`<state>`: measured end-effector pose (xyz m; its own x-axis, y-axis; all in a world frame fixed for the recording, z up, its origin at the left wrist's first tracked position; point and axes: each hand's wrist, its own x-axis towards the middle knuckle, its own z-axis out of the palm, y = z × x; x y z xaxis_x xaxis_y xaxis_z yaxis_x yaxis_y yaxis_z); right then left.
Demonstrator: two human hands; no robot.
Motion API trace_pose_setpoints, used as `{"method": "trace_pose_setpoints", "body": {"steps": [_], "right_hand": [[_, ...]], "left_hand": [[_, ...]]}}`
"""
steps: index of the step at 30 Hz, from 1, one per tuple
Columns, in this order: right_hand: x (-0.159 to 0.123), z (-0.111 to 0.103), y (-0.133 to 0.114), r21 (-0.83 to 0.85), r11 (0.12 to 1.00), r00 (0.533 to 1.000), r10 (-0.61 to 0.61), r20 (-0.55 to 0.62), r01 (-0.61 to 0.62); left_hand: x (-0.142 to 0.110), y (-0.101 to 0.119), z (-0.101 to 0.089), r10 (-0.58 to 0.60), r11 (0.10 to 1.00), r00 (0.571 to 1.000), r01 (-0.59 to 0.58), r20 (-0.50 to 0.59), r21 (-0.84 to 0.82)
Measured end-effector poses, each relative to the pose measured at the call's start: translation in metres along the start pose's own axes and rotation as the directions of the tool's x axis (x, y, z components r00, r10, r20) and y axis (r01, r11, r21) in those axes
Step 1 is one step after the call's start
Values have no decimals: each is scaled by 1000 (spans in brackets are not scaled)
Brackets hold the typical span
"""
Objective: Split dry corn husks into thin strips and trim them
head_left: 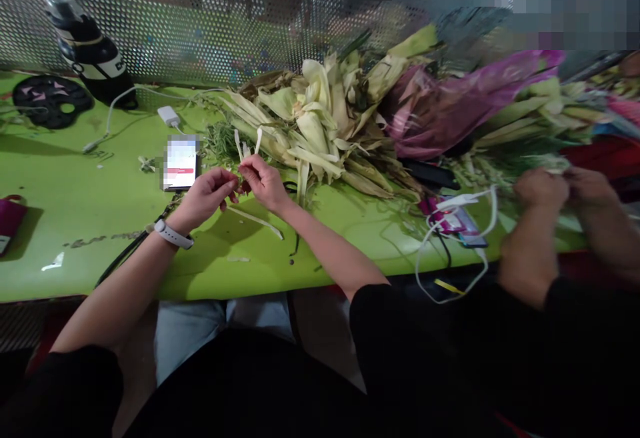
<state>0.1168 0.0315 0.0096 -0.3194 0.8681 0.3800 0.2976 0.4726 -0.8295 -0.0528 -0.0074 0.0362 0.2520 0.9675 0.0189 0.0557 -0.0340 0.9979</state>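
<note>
My left hand (213,193), with a white band at the wrist, is closed in a pinch against my right hand above the green table. Closed fingers of my right hand (263,181) grip pale corn husk strips (259,137) whose ends stick up past the knuckles. From under my left fingers another narrow husk strip (257,220) trails toward the lower right. What lies between the fingertips is mostly hidden. Just beyond my hands are a bunch of green herb sprigs (223,139) and a large heap of corn husks (320,121).
A phone (181,163) lies left of my hands, near a white charger (169,117). A dark bottle (95,58) stands at the back left by the perforated metal screen (190,18). A purple plastic bag (435,111) and tangled white cables (455,203) lie right. A co-worker's hands (543,186) work there.
</note>
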Motion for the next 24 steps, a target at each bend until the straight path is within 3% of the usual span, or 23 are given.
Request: {"method": "trace_pose_setpoints", "body": {"steps": [6, 10, 16, 20, 24], "right_hand": [[-1, 1, 0, -21, 999, 999, -41, 9, 42], [-2, -1, -1, 63, 996, 997, -69, 27, 67], [-1, -5, -3, 97, 995, 989, 9, 151, -24], [-1, -6, -9, 130, 991, 986, 14, 166, -36], [-1, -9, -12, 140, 990, 999, -23, 38, 17]], "left_hand": [[1, -1, 2, 24, 998, 1000, -24, -6, -51], [1, 0, 1, 22, 1000, 1000, -22, -21, 3], [3, -5, -4, 9, 995, 1000, -9, 3, 95], [5, -10, -7, -92, 982, 995, 95, 25, -161], [9, -12, -12, -247, 859, 969, 205, -28, -468]]}}
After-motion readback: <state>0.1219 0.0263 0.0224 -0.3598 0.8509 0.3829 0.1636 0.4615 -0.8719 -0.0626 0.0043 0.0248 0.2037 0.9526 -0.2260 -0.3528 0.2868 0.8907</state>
